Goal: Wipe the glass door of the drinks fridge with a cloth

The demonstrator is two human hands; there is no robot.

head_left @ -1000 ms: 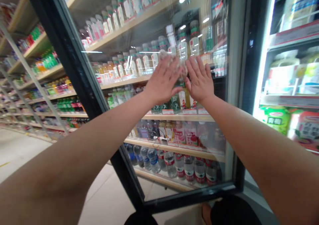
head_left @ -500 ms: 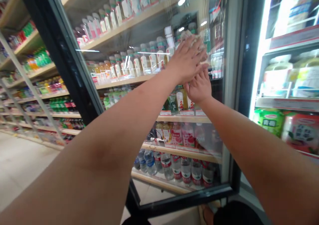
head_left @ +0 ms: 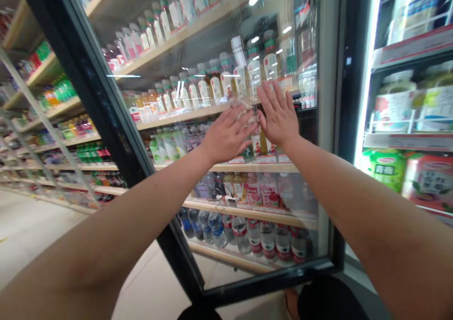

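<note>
A black-framed glass door (head_left: 269, 283) stands open in front of me. My left hand (head_left: 224, 138) presses a crumpled pale cloth (head_left: 241, 105) against the pane near its middle, fingers stretched over it. Most of the cloth is hidden beneath that palm and fingers. Just to the right, my right hand (head_left: 280, 118) lies against the glass with its fingers up and spread, holding nothing. Its thumb is close to the left fingertips; I cannot tell whether they touch.
Through the pane show wooden shelves (head_left: 247, 211) of drink bottles, with water bottles (head_left: 240, 237) at the bottom. On the right is a lit fridge with bottles (head_left: 394, 103) and a green pack (head_left: 384, 169). More drink shelves (head_left: 53, 105) run along the left above a pale floor (head_left: 21, 221).
My left hand has slid down and left across the glass with the cloth, away from above the right hand. The right hand has stayed nearly in place and is now fully visible.
</note>
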